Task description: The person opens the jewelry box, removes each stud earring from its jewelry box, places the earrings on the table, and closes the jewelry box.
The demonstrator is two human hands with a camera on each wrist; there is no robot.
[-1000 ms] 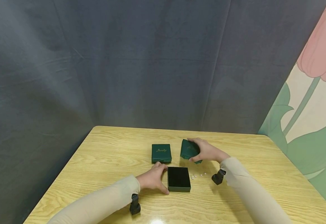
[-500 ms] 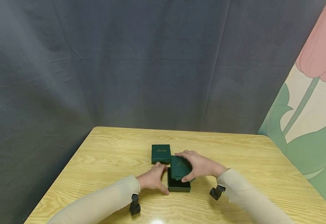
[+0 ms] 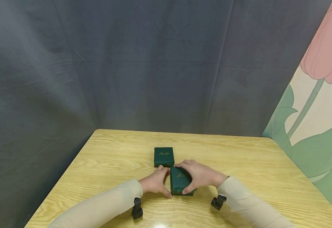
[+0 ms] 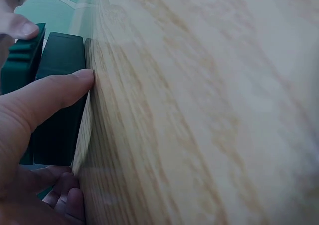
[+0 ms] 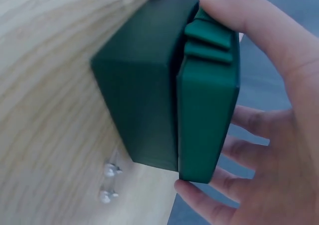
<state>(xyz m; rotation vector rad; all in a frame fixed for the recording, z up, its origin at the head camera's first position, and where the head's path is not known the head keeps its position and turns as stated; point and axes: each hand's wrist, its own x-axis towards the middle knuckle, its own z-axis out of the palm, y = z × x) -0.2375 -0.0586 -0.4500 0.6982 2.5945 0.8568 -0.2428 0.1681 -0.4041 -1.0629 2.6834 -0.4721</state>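
My right hand [image 3: 201, 174] grips a dark green box lid [image 3: 179, 176] with gold lettering, the thumb at its front side and the fingers at its far side. In the right wrist view this lid [image 5: 207, 118], with a folded bow on its edge, sits over the box base [image 5: 142, 95], and a narrow dark gap shows between them. My left hand [image 3: 156, 181] holds the box base [image 4: 61, 60] from the left, thumb along the front and fingers behind. Inside the base, nothing can be seen.
A second green jewelry box [image 3: 164, 156], lettered "Jewelry", stands closed just behind on the wooden table [image 3: 120, 158]. Small pearl-like earrings [image 5: 110, 170] lie on the table beside the base. A dark curtain [image 3: 154, 69] hangs past the table's far edge.
My right hand has brought the lid leftward and toward me, then down over the open black-lined base, which is now covered. My left hand has stayed in place at the base.
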